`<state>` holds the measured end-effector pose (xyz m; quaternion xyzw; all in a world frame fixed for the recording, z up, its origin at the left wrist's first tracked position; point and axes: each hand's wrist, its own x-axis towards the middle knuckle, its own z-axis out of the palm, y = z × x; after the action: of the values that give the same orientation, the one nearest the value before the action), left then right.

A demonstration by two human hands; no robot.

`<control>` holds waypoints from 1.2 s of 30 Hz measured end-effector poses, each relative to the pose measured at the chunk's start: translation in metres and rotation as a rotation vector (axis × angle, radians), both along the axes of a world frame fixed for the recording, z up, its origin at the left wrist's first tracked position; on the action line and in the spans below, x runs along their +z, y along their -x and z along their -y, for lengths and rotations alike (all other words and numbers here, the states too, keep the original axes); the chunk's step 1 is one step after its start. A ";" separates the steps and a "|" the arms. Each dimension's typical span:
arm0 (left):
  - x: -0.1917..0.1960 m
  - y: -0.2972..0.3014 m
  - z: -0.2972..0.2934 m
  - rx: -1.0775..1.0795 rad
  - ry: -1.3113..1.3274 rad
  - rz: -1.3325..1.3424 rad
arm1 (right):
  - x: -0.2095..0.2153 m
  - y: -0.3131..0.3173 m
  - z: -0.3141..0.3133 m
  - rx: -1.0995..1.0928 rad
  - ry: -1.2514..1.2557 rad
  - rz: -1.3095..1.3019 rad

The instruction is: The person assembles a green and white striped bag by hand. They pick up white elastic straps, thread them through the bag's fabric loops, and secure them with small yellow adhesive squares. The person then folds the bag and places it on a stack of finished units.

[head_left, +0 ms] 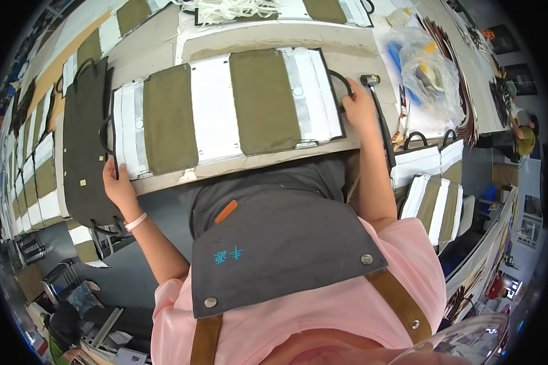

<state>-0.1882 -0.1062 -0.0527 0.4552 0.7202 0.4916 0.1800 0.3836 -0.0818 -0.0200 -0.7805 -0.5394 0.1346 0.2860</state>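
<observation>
A flat, opened-out bag panel (212, 112) lies on the table in front of me, with white and olive-green sections and dark edges. Black loop handles stick out at both ends. My left hand (119, 185) grips the panel's near left corner, close to the left handle (105, 135), its thumb on the upper face. At the other end, my right hand (360, 109) is closed round the right handle (340, 79). Beside the right forearm lies a hammer (380, 118) with a metal head and a dark shaft.
A dark panel with handles (86, 164) hangs over the table edge at left. Clear plastic bags (429, 79) and scissors (402, 115) lie at right, above more striped panels (435, 207). White strips (231, 9) are heaped at the far side. Other people work nearby.
</observation>
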 end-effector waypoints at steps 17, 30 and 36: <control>0.036 -0.045 0.029 -0.076 0.137 0.162 | 0.009 -0.036 0.009 -0.075 0.139 -0.020; 0.092 -0.071 -0.031 -0.205 0.211 -0.733 | 0.043 -0.013 -0.016 -0.035 0.055 0.294; 0.113 -0.145 -0.106 -0.486 -0.094 -0.503 | 0.086 0.059 -0.076 0.300 -0.180 0.145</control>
<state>-0.0432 0.0002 0.0605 0.7280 0.5892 0.3394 0.0874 0.3241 -0.0058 0.0657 -0.6703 -0.6788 0.0705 0.2916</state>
